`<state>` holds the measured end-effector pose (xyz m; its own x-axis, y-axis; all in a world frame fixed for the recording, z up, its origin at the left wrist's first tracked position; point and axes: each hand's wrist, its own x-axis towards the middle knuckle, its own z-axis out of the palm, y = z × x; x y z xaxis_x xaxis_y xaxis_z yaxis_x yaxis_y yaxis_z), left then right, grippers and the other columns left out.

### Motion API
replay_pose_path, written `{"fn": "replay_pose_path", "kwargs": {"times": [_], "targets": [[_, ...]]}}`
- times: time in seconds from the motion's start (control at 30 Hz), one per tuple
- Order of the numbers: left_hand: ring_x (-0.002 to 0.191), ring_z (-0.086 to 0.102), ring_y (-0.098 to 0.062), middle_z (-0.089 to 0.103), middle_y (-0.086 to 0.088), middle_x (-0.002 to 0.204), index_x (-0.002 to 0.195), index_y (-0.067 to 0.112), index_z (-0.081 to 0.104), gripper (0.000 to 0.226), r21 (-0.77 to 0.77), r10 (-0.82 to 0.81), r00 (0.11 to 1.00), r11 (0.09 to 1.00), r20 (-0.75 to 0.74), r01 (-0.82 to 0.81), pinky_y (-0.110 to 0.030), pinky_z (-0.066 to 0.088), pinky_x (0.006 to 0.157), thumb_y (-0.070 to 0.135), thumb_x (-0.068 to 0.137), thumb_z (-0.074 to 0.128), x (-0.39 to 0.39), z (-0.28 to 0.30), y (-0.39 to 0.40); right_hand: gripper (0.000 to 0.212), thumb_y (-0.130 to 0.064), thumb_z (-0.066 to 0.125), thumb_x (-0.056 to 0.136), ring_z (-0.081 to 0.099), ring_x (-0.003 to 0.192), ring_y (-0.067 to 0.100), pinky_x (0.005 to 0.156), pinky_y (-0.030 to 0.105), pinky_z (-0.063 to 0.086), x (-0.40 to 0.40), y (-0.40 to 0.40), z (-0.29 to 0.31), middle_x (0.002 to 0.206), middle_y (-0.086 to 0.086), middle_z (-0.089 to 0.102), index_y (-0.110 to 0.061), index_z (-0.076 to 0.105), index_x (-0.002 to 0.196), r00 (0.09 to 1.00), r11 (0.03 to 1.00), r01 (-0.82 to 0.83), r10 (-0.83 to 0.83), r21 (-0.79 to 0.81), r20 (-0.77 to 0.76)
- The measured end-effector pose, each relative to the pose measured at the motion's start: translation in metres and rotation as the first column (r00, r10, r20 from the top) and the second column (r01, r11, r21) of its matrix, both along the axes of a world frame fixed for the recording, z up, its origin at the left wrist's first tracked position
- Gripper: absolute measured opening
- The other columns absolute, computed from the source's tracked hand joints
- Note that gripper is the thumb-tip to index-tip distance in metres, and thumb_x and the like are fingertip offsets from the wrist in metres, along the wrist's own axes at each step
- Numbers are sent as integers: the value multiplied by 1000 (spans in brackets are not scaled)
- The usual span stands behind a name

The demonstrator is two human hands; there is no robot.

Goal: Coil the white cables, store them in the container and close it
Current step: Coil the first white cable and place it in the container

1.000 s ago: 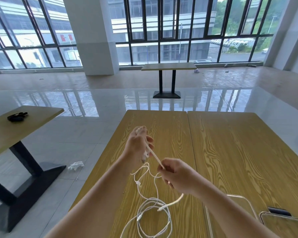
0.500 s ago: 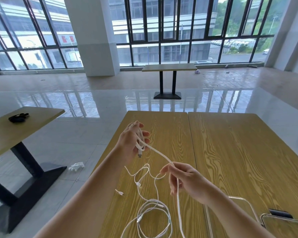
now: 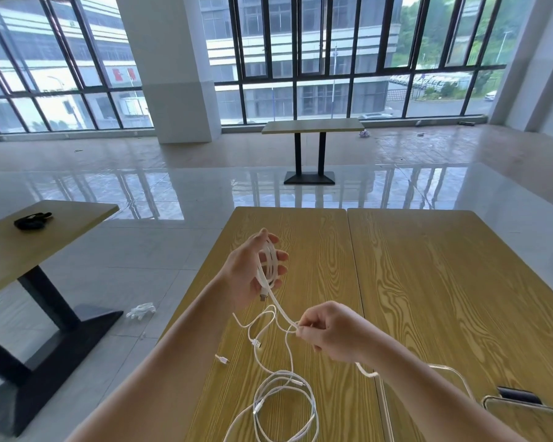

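Two hands coil one cable [image 3: 276,309]: left hand [image 3: 248,275] grips the loops, right hand [image 3: 328,333] pinches the tail above the surface [image 3: 428,282]; next, another wrap; container [image 3: 460,384] waits nearby.

Wooden table [image 3: 428,282], two grained tops butted side by side. On left top: loose white cables [image 3: 284,403], partly looped. At near right edge: clear container [image 3: 454,378], clear lid [image 3: 524,419].
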<state>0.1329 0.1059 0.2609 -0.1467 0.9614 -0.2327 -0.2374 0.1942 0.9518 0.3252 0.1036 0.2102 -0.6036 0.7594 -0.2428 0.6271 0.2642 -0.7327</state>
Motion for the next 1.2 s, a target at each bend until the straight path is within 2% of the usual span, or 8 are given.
{"fn": "replay_pose_path", "kwargs": {"times": [0.23,0.4,0.6,0.77,0.87,1.0,1.13,1.2], "targets": [[75,63,-27,64,-14,82,106,10,57,28,3,-152,979,988,-139,154,-43,53,75,28,106,36,8,-3,-6,18,-25,63,94,55,47,6,44,19,47,-3,11,7,73,-1,69,-16,70,81,964,958,267,-262,110,-52],[78,64,-27,63,-13,84,104,10,55,26,-8,-190,949,981,-250,195,-41,55,75,28,106,37,9,-11,-6,16,-21,65,95,56,44,11,44,25,47,-2,13,15,65,5,70,-9,68,85,850,896,395,-440,-204,-290],[72,63,-21,63,-12,87,102,12,56,25,-5,-226,928,972,-296,235,-37,53,65,30,105,38,17,-22,-7,13,-11,60,98,63,55,17,55,32,56,-5,8,27,68,9,69,-3,70,96,626,772,192,-572,-606,-531],[63,59,-19,60,-10,76,104,11,53,24,36,-242,963,968,-120,248,-33,48,56,28,106,36,20,-23,-10,29,6,49,94,69,79,33,93,56,52,-3,6,25,90,23,72,4,72,112,519,737,-52,-557,-674,-649],[60,55,-21,58,-10,71,104,13,52,26,52,-251,967,966,-49,253,-32,45,56,32,106,35,22,-22,-10,29,7,52,94,70,76,31,80,47,60,-4,2,25,93,23,73,2,71,115,507,756,-63,-539,-652,-673],[54,52,-18,56,-9,66,102,13,53,39,34,-248,967,968,-54,250,-29,44,50,46,105,33,24,-25,-9,19,-2,63,93,73,66,24,63,36,64,-10,-3,26,89,21,76,-4,72,109,538,819,90,-519,-567,-664],[48,52,-20,54,-10,60,102,10,50,42,70,-263,965,962,-17,264,-27,44,47,46,105,29,29,-26,-9,18,-19,65,95,51,43,15,36,24,43,-16,-7,23,65,8,69,-21,75,110,622,890,224,-444,-397,-645],[48,53,-21,54,-11,61,102,10,48,42,84,-262,965,962,14,260,-27,46,47,47,105,29,29,-26,-9,22,-16,59,99,41,42,13,35,22,34,-18,-7,21,61,3,65,-25,75,111,645,901,208,-420,-382,-639]]}}
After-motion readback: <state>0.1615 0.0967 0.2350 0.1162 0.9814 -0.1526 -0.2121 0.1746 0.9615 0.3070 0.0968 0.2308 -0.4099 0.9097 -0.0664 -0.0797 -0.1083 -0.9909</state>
